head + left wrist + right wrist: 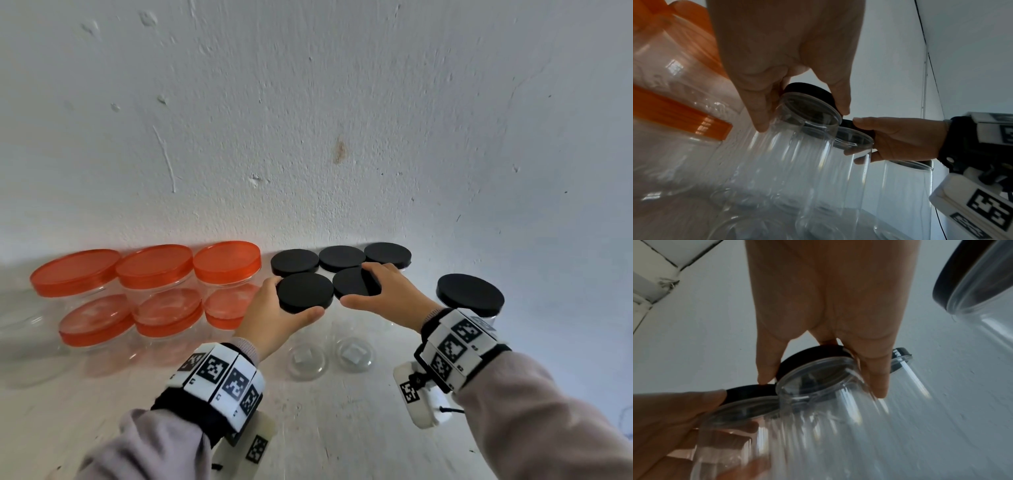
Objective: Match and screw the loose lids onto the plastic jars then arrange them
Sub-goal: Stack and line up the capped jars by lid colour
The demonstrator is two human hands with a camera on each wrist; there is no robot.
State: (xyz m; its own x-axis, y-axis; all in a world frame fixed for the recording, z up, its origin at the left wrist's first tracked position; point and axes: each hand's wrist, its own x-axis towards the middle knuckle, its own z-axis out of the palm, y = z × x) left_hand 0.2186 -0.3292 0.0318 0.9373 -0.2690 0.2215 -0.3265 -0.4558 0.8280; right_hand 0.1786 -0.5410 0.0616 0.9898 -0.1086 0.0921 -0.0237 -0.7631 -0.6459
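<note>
Two clear plastic jars with black lids stand side by side in front of me. My left hand [297,295] grips the left jar's black lid [308,286] from above, thumb on the near rim and fingers on the far side. My right hand [356,286] grips the right jar's lid [349,279] the same way. The left wrist view shows my left hand [800,113] round the lid [812,91] of its clear jar [797,154]. In the right wrist view my right hand [823,378] holds its lid [813,353]. Both jar bodies look blurred.
Three more black-lidded jars [342,257] line the wall behind the held pair, and another [470,294] stands alone to the right. Orange-lidded jars [154,265] are stacked two high at the left. The white wall [308,137] is close behind.
</note>
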